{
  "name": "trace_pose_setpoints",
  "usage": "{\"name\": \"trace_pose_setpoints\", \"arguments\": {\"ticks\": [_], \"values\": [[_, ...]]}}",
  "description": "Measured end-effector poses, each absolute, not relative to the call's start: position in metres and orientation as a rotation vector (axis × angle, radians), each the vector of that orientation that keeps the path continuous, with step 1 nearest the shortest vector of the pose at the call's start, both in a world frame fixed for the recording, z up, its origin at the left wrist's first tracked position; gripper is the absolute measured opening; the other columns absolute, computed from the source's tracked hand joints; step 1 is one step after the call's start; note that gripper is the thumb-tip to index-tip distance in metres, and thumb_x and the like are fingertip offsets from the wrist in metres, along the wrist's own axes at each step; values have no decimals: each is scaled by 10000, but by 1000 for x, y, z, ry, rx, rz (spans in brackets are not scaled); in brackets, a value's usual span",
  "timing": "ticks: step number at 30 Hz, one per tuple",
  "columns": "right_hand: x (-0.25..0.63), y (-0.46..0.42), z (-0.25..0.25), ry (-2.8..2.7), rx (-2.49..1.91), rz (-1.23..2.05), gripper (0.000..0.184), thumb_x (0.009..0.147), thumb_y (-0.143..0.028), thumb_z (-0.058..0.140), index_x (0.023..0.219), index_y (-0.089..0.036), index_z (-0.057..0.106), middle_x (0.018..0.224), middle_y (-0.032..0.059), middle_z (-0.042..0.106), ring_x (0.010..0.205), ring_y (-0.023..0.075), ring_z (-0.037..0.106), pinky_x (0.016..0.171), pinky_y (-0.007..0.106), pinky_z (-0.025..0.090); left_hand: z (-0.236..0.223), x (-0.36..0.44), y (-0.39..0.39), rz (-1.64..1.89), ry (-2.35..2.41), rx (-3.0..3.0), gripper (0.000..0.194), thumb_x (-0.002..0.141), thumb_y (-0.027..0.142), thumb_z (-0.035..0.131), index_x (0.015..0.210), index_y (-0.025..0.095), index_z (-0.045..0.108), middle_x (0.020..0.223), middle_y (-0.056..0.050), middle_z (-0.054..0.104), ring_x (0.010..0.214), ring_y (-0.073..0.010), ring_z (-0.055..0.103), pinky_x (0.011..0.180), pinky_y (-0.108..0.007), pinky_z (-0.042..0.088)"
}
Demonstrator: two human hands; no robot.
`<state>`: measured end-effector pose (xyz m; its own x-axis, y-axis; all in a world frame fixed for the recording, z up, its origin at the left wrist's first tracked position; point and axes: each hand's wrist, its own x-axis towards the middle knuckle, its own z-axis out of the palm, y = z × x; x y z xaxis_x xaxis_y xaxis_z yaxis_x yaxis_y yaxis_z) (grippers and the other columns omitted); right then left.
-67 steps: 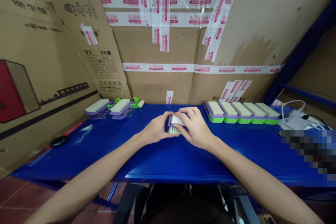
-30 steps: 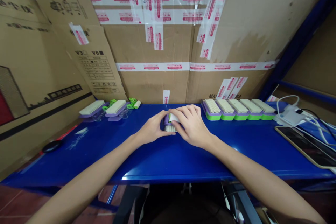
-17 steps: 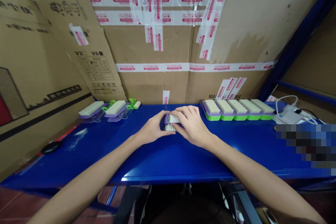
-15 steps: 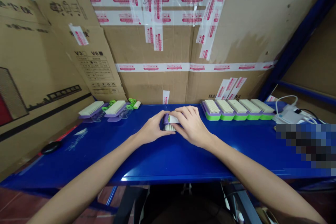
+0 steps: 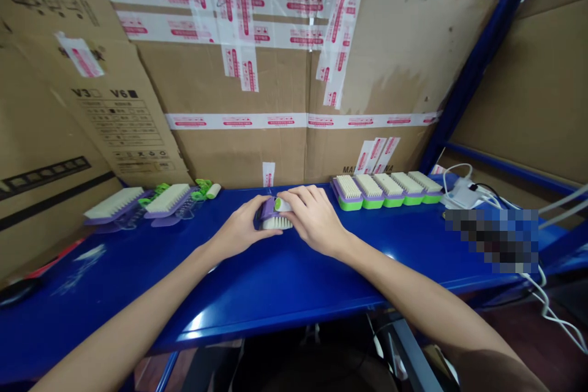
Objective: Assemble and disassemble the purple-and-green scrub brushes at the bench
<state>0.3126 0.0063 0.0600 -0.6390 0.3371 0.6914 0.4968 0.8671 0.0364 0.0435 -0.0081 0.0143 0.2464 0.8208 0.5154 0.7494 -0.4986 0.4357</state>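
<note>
Over on the far left, 2 purple-backed brushes (image 5: 138, 203) lie bristles up beside loose green clips (image 5: 202, 187), not yet green-based. Centre of the blue surface (image 5: 285, 269), the left hand (image 5: 239, 231) clasps a purple brush (image 5: 271, 215) while the right hand (image 5: 312, 220) grips its top, pressing on a green-and-white piece (image 5: 281, 204). To the right, 5 finished green-based brushes (image 5: 386, 187) sit in a row, touching.

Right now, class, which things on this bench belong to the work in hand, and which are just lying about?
In the work: brush held by left hand and right hand; row of green-based brushes; purple brushes.
Lying about: white charger; cardboard boxes.
</note>
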Motion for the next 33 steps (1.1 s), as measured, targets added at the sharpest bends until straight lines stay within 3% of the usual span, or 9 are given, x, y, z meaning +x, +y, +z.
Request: {"name": "trace_pose_setpoints", "arguments": {"ticks": [9, 20, 33], "values": [[312, 8, 53, -2283, -585, -258, 402, 1222, -342, 507, 1554, -156, 638, 1391, 189, 738, 1214, 321, 636, 1035, 477, 556, 10, 44, -5, 1097, 1483, 2396, 821, 876, 713, 888, 1489, 263, 580, 1454, -123, 744, 1348, -387, 732, 1186, -566, 571], [321, 4, 63, -1923, -483, -138, 385, 1202, -322, 536, 1577, -240, 540, 1389, 162, 701, 1302, 310, 685, 1106, 514, 601, 16, 44, -8, 1063, 1518, 2395, 809, 881, 691, 890, 1493, 267, 574, 1417, -120, 751, 1310, -385, 747, 1126, -565, 592], [323, 30, 61, -1892, -465, -161, 314, 1195, -326, 569, 1495, -237, 545, 1313, 151, 716, 1197, 321, 711, 999, 507, 626, 19, 44, -9, 1012, 1630, 2281, 863, 885, 672, 878, 1546, 259, 505, 1511, -151, 719, 1369, -392, 721, 1173, -573, 563]]}}
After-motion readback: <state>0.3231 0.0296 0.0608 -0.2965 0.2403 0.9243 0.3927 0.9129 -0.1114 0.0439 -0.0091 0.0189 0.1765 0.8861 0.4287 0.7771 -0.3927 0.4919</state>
